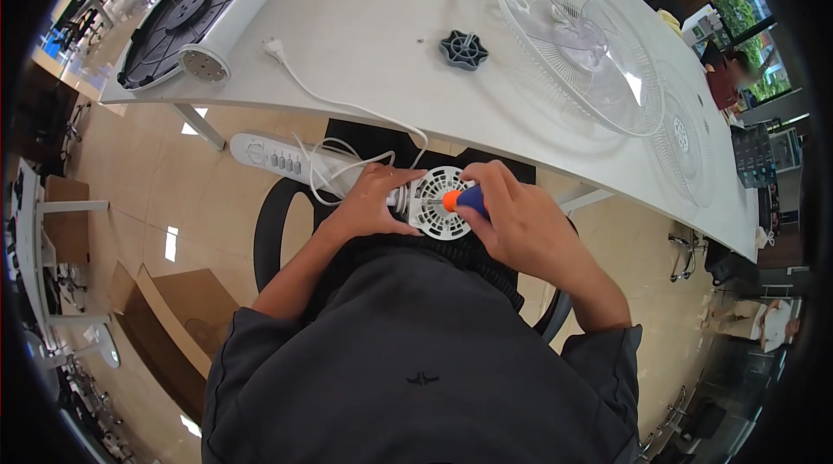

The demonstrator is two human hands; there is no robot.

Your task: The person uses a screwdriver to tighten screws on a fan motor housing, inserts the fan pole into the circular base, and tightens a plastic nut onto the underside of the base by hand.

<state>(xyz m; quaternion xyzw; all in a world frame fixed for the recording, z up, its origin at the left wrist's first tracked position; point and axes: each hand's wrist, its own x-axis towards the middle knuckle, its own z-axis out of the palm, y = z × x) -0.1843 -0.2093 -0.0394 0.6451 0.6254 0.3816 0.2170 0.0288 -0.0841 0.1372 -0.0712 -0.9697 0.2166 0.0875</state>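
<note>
A white fan motor housing [431, 225] with a slotted round face rests in my lap. My left hand [371, 201] grips its left side, thumb and fingers spread around the edge. In my right hand [521, 219] is a screwdriver [468, 201] with a blue and orange handle, its tip against the slotted face. A white control panel column [276, 156] with several buttons extends left from the housing. The white power cord [323, 98] loops over the column and runs up onto the table to its plug.
On the white table [364, 21] lie a dark knob [463, 50], a fan grille with clear blades [580, 39], another grille [681, 134], a round black base [186, 13] and a white tube [252, 13]. An open cardboard box [186, 308] stands on the floor at left. Other people are at far right.
</note>
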